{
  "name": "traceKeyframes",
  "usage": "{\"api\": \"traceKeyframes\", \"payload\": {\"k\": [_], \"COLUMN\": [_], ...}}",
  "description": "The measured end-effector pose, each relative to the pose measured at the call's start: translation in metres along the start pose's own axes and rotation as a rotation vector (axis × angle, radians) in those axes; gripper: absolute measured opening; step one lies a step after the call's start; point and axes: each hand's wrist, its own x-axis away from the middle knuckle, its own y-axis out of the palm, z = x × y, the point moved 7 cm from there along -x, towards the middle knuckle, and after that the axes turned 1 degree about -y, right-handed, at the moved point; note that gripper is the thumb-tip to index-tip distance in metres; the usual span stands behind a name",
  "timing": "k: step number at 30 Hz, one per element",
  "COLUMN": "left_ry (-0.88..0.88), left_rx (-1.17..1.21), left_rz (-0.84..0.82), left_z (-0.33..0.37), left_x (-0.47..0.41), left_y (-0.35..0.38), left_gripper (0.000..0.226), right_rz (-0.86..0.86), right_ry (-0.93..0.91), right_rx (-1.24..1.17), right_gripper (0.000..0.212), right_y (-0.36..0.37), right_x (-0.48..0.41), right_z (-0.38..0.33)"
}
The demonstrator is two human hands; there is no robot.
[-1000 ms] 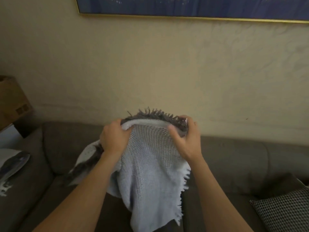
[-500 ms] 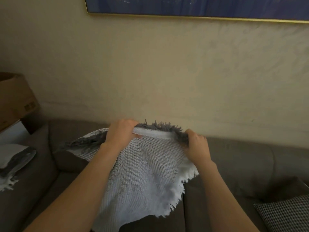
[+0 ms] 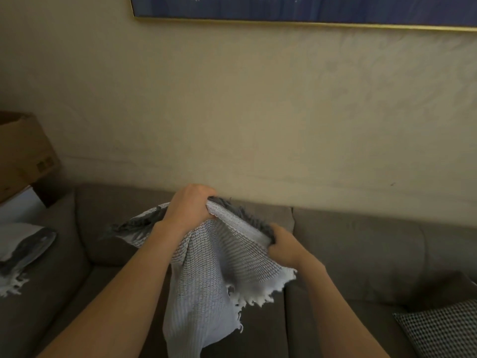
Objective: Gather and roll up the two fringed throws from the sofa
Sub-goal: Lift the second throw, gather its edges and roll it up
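Note:
A light grey woven throw [image 3: 214,277] with a white fringe and a dark grey fringed top edge hangs in front of me over the sofa [image 3: 361,254]. My left hand [image 3: 189,206] grips its top edge on the left. My right hand [image 3: 284,244] grips the same edge lower on the right, so the edge slopes down to the right. A second fringed throw [image 3: 20,251], grey and white, lies on the sofa seat at the far left.
A black-and-white checked cushion [image 3: 444,329] sits at the sofa's lower right. A cardboard box [image 3: 23,153] stands at the left beyond the sofa arm. A gold-framed blue picture [image 3: 309,9] hangs on the beige wall behind the sofa.
Both hands have shifted right and lower with the throw. The right hand has dropped below the left, tilting the top edge. The cloth hangs more bunched between them.

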Motion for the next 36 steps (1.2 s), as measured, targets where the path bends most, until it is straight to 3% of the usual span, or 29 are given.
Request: {"api": "traceKeyframes", "payload": {"k": [2,4,5,7,9,12,15,18,21,23,25,27,30,33,36], "left_ry": [-0.019,-0.031,-0.035,-0.042,-0.054,-0.097,-0.184,-0.324,-0.396,-0.47,-0.528,-0.454,-0.238,-0.138,-0.124], "left_rx": [-0.018,-0.046,-0.068,-0.107,-0.126,-0.114,-0.138,-0.162,-0.211,-0.185,-0.169,-0.13,-0.101,0.029,0.023], "left_rz": [0.005,0.002,-0.006,-0.026,-0.042,-0.033,0.018,0.004,-0.002,0.034,0.12,0.241,0.209,0.018,-0.148], "left_z": [-0.002,-0.007,-0.009,-0.012,-0.014,-0.021,-0.037,-0.054,-0.059,-0.063,-0.068,-0.065,-0.055,-0.042,-0.035], "left_x": [0.0,0.0,0.001,0.001,0.002,0.007,0.018,0.03,0.033,0.031,0.027,0.022,0.018,0.019,0.017], "left_y": [-0.001,0.002,0.005,0.01,0.014,0.02,0.024,0.027,0.03,0.028,0.021,0.011,0.023,0.04,0.043], "left_gripper": [0.02,0.039,0.047,0.051,0.045,0.03,0.016,0.015,0.015,0.028,0.037,0.028,0.016,0.009,0.026], "right_rz": [0.043,0.124,0.154,0.217,0.338,0.625,0.858,0.938,0.987,1.024,1.089,1.157,1.125,0.904,0.72], "right_ry": [-0.006,-0.01,-0.005,0.003,-0.039,-0.124,-0.293,-0.239,-0.182,-0.149,-0.08,-0.016,-0.002,-0.03,0.002], "right_rx": [-0.101,-0.135,-0.132,-0.016,0.122,0.13,0.065,-0.079,-0.219,-0.314,-0.415,-0.5,-0.618,-0.585,-0.525], "right_gripper": [0.041,0.017,0.017,0.049,0.059,0.042,0.005,0.026,0.026,0.023,0.018,0.014,0.009,0.018,0.045], "right_y": [0.003,0.0,-0.004,-0.014,-0.031,-0.061,-0.069,-0.071,-0.073,-0.072,-0.077,-0.084,-0.084,-0.073,-0.064], "right_x": [0.009,0.013,0.015,0.012,0.01,0.02,0.037,0.037,0.036,0.038,0.042,0.048,0.047,0.035,0.029], "right_z": [-0.006,-0.009,-0.011,-0.012,-0.02,-0.044,-0.066,-0.061,-0.054,-0.049,-0.039,-0.032,-0.025,-0.027,-0.024]}}
